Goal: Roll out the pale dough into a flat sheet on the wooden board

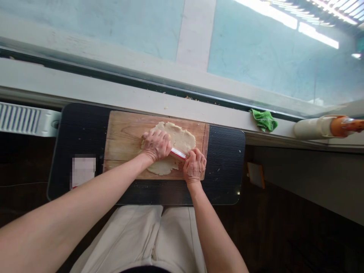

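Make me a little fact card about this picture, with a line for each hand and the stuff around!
Left hand: gripping the red-and-white bar
Right hand: gripping the same bar, farther right
Dough: flat, with ragged edges
Under the dough: wooden board
Under the board: black table
On the windowsill: crumpled green cloth, white-and-orange container

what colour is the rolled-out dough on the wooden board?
Pale cream; the dough shows in the head view, partly covered by hands.
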A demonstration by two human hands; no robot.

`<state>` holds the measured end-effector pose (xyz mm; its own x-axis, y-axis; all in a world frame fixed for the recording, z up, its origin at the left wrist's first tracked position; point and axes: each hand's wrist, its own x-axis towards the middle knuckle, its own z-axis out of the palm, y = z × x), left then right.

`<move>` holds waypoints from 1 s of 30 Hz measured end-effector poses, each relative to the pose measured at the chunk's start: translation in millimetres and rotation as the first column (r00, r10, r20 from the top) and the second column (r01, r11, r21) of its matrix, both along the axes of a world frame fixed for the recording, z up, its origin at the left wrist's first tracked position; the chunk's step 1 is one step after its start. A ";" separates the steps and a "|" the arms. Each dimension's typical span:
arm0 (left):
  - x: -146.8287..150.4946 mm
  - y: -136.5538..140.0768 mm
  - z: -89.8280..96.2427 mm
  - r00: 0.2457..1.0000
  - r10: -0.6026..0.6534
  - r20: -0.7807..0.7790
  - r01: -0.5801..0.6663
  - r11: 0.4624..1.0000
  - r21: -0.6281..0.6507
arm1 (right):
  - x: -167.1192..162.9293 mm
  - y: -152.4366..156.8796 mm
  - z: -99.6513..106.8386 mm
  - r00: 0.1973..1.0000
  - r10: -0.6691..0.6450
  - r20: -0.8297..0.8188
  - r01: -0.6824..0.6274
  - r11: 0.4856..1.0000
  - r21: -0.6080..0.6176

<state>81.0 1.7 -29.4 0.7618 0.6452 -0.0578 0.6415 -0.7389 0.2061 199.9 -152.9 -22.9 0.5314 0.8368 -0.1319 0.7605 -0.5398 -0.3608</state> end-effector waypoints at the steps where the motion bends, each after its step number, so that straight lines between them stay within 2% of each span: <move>1: -3.8 -2.0 -0.3 1.000 -0.009 -0.017 0.009 1.000 0.013 | -2.8 -2.7 -1.0 1.000 0.011 -0.004 -0.011 1.000 0.000; 4: -2.0 0.6 -1.2 0.998 -0.025 -0.049 0.027 0.999 0.045 | 1.1 3.1 -5.6 0.999 0.029 0.019 -0.030 0.999 0.032; 8: 23.5 19.3 -1.4 1.000 -0.018 -0.012 0.018 1.000 0.001 | 28.2 31.5 -10.1 0.999 -0.010 0.053 0.004 0.993 0.114; 10: 33.5 30.1 -0.5 0.997 0.063 0.032 -0.061 0.997 -0.051 | 42.7 41.3 -7.5 0.996 -0.084 0.032 0.079 0.990 0.119; 12: 35.4 40.3 1.1 0.974 0.203 0.103 -0.195 0.977 -0.086 | 52.0 42.0 -0.8 0.994 -0.105 -0.007 0.105 0.989 0.102; 13: 33.5 45.2 2.2 0.949 0.282 0.141 -0.271 0.958 -0.097 | 53.6 38.8 3.6 0.997 -0.076 -0.029 0.078 0.992 0.094; 15: 26.5 55.0 4.8 0.901 0.397 0.174 -0.374 0.915 -0.152 | 50.4 27.2 12.1 0.995 0.065 -0.070 -0.060 0.996 0.071; 17: 21.1 64.7 8.7 0.896 0.427 0.122 -0.391 0.888 -0.242 | 40.9 12.6 18.5 0.970 0.221 -0.099 -0.222 0.975 0.006; 19: 22.0 74.1 14.3 0.923 0.385 0.011 -0.357 0.864 -0.355 | 30.1 -2.1 22.1 0.951 0.291 -0.099 -0.301 0.949 -0.098; 21: 28.7 81.6 20.8 0.943 0.317 -0.104 -0.329 0.829 -0.453 | 23.2 -18.2 23.9 0.961 0.268 -0.067 -0.276 0.940 -0.200; 23: 36.4 85.4 26.2 0.953 0.244 -0.182 -0.303 0.806 -0.508 | 22.3 -38.3 24.9 0.980 0.195 -0.035 -0.197 0.945 -0.261; 27: 41.3 78.1 30.4 0.975 0.096 -0.202 -0.178 0.878 -0.444 | 32.2 -83.3 26.8 0.997 -0.006 -0.076 -0.016 0.957 -0.289; 28: 40.7 73.6 31.1 0.980 0.069 -0.187 -0.149 0.878 -0.455 | 34.6 -91.2 27.2 0.992 -0.063 -0.106 0.030 0.957 -0.289; 30: 39.2 63.6 34.3 0.987 0.058 -0.153 -0.131 0.840 -0.527 | 37.7 -99.0 27.2 0.970 -0.175 -0.168 0.122 0.951 -0.283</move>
